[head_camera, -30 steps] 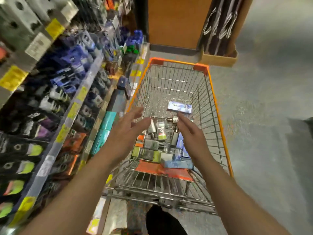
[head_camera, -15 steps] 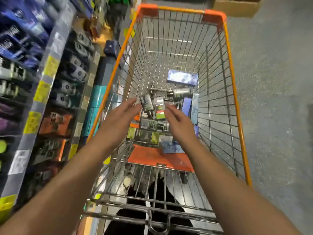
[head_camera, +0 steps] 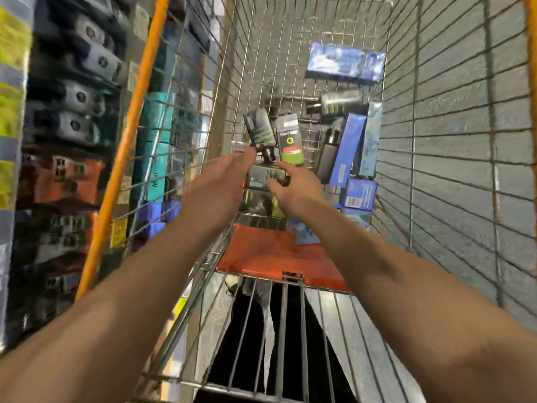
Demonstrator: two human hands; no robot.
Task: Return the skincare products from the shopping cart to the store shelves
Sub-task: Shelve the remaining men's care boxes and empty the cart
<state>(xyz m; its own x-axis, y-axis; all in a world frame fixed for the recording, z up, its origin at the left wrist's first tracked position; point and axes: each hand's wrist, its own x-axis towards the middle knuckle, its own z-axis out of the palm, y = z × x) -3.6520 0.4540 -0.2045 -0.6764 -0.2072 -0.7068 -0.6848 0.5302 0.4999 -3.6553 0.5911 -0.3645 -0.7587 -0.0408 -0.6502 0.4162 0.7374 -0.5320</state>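
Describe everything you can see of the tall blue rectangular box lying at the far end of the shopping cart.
The tall blue rectangular box looks like printed cardboard, deep blue with pale cloudy patches; any text is too blurred to read. It lies flat on its broad face, long side running across the wire shopping cart, near the far wall and towards the right side. It sits apart from the other products, and neither hand touches it. It appears closed and undamaged.

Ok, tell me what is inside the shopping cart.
The shopping cart holds skincare products: a wide blue box at the far end, a dark tube, a dark box with a green band, more blue boxes. Both hands cover others.
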